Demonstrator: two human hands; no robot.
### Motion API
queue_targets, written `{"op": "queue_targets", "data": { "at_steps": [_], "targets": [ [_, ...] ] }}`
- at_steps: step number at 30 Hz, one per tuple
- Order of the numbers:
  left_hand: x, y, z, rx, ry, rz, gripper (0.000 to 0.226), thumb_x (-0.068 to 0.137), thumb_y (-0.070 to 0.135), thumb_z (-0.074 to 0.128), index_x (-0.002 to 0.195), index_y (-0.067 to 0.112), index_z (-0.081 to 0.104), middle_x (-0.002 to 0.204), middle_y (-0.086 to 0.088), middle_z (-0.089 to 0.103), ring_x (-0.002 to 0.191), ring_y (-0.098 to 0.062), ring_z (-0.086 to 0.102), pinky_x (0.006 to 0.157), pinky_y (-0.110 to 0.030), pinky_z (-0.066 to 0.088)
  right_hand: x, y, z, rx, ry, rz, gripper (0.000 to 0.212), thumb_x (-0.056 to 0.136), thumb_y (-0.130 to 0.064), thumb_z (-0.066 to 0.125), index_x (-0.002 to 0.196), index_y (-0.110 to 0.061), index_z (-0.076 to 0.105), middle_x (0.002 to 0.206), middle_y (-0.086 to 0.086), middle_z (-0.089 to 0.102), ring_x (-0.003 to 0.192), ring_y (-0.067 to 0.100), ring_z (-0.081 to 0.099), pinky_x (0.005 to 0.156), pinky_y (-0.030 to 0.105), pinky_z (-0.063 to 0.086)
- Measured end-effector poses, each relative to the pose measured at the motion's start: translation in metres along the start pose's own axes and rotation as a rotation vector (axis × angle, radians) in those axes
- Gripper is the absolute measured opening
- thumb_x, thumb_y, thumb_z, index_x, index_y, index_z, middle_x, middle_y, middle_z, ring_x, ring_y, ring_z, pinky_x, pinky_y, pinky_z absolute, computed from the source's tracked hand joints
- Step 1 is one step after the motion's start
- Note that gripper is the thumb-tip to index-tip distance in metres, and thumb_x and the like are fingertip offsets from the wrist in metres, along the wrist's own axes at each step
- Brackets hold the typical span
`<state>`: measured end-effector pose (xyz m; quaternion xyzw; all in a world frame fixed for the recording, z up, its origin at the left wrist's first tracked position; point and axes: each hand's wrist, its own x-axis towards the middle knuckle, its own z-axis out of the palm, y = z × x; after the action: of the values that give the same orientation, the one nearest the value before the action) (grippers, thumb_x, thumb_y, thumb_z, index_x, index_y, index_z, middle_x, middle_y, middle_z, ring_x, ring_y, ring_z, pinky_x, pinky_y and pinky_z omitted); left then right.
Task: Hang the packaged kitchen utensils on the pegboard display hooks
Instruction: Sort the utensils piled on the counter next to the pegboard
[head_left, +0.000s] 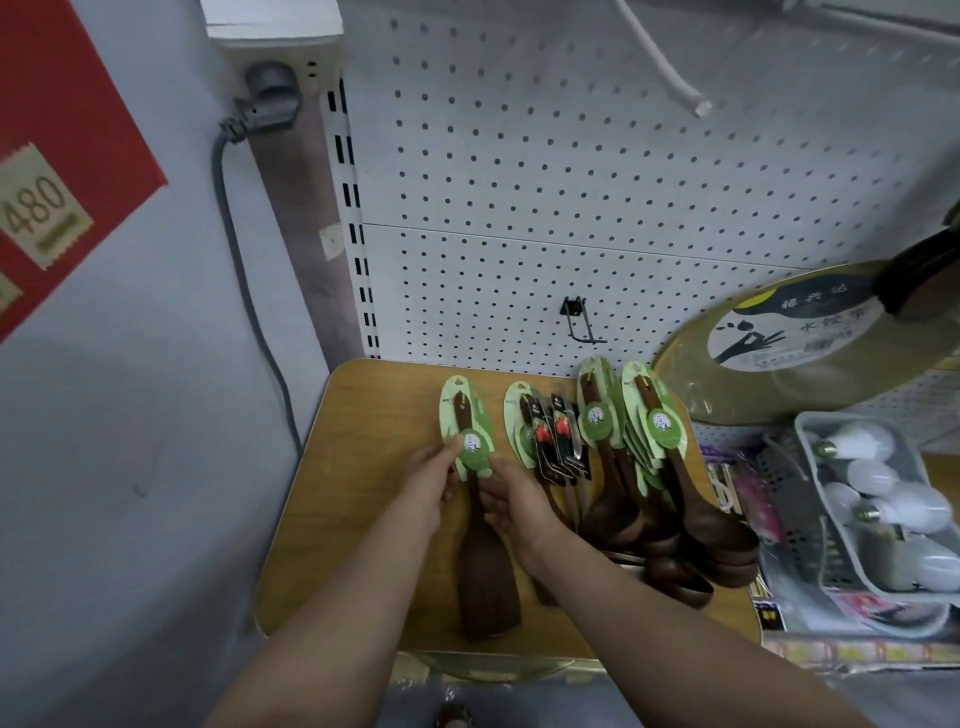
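Head view: wooden spatula (480, 561) flat near worktop (353, 441) left edge, green card (466, 426) pinched by left hand (428, 480) fingers, right hand (511, 506) gripping handle. Probably light, stiff, smooth; best lifted by card toward hook (582, 325).

a shop: white pegboard (571, 171) with a display hook (582, 325), carded utensils (597, 426), a red price sign (47, 156).

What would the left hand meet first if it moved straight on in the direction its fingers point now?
The left hand points up and right, already touching the green card of the wooden spatula. Beyond the card lies bare wooden board, then probably the pegboard; depth is unclear.
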<state>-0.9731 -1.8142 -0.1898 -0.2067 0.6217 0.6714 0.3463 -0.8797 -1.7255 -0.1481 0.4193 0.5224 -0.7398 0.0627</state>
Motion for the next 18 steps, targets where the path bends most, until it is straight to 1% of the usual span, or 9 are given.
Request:
{"op": "queue_targets", "data": {
  "at_steps": [2,5,8,10,12,14,16,17,18],
  "targets": [
    [0.003,0.000,0.000,-0.034,0.043,0.027,0.040,0.086,0.034,0.079,0.117,0.012,0.067,0.092,-0.001,0.070,0.064,-0.010,0.053,0.052,-0.023,0.039,-0.001,0.001,0.005,0.030,-0.019,0.007,0.037,0.101,-0.041,0.054,0.122,-0.013,0.066,0.110,0.001,0.072,0.097,0.013,0.064,0.079,0.026,0.048],
    [0.002,0.000,0.001,-0.127,0.074,0.063,0.031,0.086,0.022,0.079,0.110,0.007,0.067,0.101,-0.011,0.073,0.067,-0.014,0.061,0.044,-0.019,0.044,-0.001,0.006,0.009,0.035,-0.012,-0.024,0.034,0.102,-0.034,0.057,0.117,-0.006,0.067,0.099,0.004,0.072,0.081,0.010,0.064,0.066,0.020,0.048],
    [-0.002,0.000,-0.001,-0.176,0.078,0.084,0.012,0.089,0.014,0.076,0.090,0.010,0.065,0.088,-0.009,0.069,0.055,-0.009,0.061,0.037,-0.013,0.040,0.000,0.013,0.007,0.002,0.006,-0.079,0.019,0.099,-0.028,0.063,0.101,-0.009,0.067,0.087,0.007,0.067,0.071,0.010,0.060,0.059,0.018,0.048],
    [-0.004,-0.002,-0.002,-0.181,0.089,0.093,0.015,0.088,0.014,0.076,0.084,0.010,0.062,0.079,-0.007,0.066,0.039,-0.001,0.053,0.036,-0.013,0.037,-0.003,0.016,0.007,-0.021,-0.014,-0.095,0.017,0.099,-0.024,0.064,0.086,-0.014,0.068,0.076,0.004,0.066,0.067,0.009,0.060,0.061,0.019,0.049],
    [-0.011,-0.001,-0.002,-0.192,0.094,0.091,0.017,0.086,0.015,0.078,0.086,0.008,0.062,0.079,-0.008,0.066,0.035,-0.002,0.051,0.037,-0.014,0.038,-0.007,0.020,0.006,-0.026,-0.052,-0.100,0.025,0.098,-0.021,0.065,0.074,-0.018,0.072,0.079,0.007,0.069,0.074,0.015,0.064,0.071,0.025,0.052],
    [-0.023,0.001,0.001,-0.241,0.066,0.099,0.025,0.084,0.016,0.080,0.098,0.002,0.064,0.088,-0.015,0.071,0.049,-0.011,0.063,0.048,-0.020,0.050,-0.014,0.021,0.005,-0.011,-0.086,-0.118,0.034,0.098,-0.016,0.065,0.066,-0.019,0.076,0.078,0.008,0.071,0.075,0.017,0.066,0.077,0.030,0.052],
    [-0.036,0.003,0.007,-0.289,0.058,0.120,0.035,0.083,0.018,0.081,0.108,0.000,0.064,0.099,-0.018,0.074,0.076,-0.026,0.071,0.071,-0.035,0.059,-0.022,0.020,0.003,0.015,-0.075,-0.127,0.031,0.096,-0.012,0.067,0.067,-0.019,0.076,0.078,0.009,0.073,0.072,0.018,0.067,0.078,0.033,0.053],
    [-0.043,0.005,0.010,-0.287,0.063,0.130,0.034,0.083,0.019,0.082,0.107,0.003,0.064,0.100,-0.017,0.074,0.082,-0.028,0.071,0.074,-0.038,0.059,-0.027,0.018,0.001,0.026,-0.068,-0.130,0.023,0.095,-0.011,0.069,0.073,-0.017,0.075,0.080,0.010,0.074,0.073,0.020,0.068,0.077,0.033,0.054],
    [-0.051,0.006,0.015,-0.281,0.056,0.143,0.031,0.083,0.021,0.082,0.104,0.006,0.065,0.098,-0.015,0.074,0.081,-0.028,0.070,0.070,-0.036,0.057,-0.032,0.016,-0.003,0.037,-0.058,-0.137,0.016,0.094,-0.010,0.070,0.079,-0.016,0.073,0.082,0.011,0.074,0.074,0.021,0.068,0.077,0.033,0.055]
  ]
}}
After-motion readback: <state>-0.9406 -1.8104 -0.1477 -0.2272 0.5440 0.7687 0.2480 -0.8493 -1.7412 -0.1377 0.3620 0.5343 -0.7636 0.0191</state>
